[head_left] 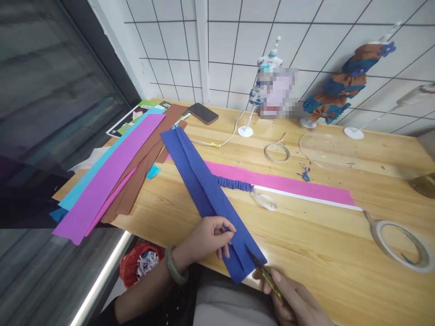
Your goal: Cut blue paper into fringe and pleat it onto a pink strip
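Observation:
A long blue crepe paper strip (204, 181) lies slantwise across the table toward me, with a lengthwise slit or fold line along it. My left hand (214, 233) is closed, thumb and fingers pinching the strip near its close end. In my right hand (295, 296) are scissors (268, 276) with dark blades and a gold-coloured handle; their tips lie at the strip's near end. Partly under the blue strip runs a pink paper strip (288, 179) edged with white tape (306, 197). A gathered blue ruffle (234, 183) sits along that edge.
Purple (112, 176), light blue and brown paper strips (136, 190) are piled at left, near a phone (203, 113). Tape rolls (403, 244) lie at right. Small dress forms (255, 93) stand at the back, one in brown and teal paper (343, 86). A red bag (136, 262) sits below the edge.

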{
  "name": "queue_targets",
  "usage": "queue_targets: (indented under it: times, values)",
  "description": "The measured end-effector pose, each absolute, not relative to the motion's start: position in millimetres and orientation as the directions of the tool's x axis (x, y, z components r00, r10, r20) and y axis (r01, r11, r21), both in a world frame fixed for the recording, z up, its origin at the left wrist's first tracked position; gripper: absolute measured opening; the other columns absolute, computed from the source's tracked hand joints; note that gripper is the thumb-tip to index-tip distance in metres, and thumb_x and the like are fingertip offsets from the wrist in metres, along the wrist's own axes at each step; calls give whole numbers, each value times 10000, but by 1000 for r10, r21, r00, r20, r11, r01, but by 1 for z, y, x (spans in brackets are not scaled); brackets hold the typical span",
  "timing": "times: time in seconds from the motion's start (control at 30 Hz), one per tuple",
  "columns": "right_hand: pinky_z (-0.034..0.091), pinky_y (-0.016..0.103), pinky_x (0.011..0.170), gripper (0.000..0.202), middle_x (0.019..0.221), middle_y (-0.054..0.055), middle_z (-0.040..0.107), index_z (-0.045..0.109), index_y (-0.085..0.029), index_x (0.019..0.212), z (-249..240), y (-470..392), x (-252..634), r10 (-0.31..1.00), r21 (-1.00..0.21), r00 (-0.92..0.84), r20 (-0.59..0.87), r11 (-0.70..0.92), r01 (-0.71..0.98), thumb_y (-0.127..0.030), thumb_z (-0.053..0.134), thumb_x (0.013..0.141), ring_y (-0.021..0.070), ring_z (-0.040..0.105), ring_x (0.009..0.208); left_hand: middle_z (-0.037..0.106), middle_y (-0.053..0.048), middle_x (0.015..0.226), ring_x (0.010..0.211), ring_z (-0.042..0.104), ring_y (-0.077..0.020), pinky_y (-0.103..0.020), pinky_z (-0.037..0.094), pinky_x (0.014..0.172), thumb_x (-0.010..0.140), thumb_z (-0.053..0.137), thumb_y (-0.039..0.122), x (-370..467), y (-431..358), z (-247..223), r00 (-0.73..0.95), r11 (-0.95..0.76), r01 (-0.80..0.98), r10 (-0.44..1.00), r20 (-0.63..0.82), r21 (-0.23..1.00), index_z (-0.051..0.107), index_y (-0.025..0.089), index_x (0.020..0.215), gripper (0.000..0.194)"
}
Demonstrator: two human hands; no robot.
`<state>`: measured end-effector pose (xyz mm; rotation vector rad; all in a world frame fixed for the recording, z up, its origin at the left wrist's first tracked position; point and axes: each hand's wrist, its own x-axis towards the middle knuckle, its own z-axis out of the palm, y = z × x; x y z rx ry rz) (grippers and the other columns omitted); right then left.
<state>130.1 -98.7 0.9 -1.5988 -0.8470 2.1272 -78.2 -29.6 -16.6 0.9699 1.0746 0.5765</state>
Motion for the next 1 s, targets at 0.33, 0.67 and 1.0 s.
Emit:
queue_targets:
  times: [0.33, 0.67, 1.0]
  values:
    - [120, 213, 375, 522, 345, -107, 260, 433, -201, 668, 4, -93, 129, 595, -657, -280, -753, -698, 284, -678, 272, 807, 51, 194, 315, 573, 19, 471, 371, 496, -69, -154, 387, 374, 729, 585, 279, -78, -28, -16, 408, 510, 43, 776, -481, 859, 507, 130, 774, 174]
    - [245, 226, 427, 555, 381, -70, 346, 469, -200, 692, 6, -87, 118, 675, -684, -203, -709, -589, 431, -670, 205, 826, 94, 322, 383, 573, 19, 476, 378, 498, -71, -155, 387, 372, 736, 574, 258, -78, -29, -16, 410, 508, 33, 778, -475, 861, 509, 134, 763, 142]
    - [294, 224, 439, 546, 379, -67, 391, 494, -191, 706, 4, -79, 111, 720, -698, -180, -670, -529, 483, -633, 206, 846, 106, 363, 375, 575, 13, 485, 386, 497, -70, -157, 398, 379, 742, 568, 261, -78, -30, -19, 410, 501, 31, 783, -468, 865, 517, 128, 768, 145]
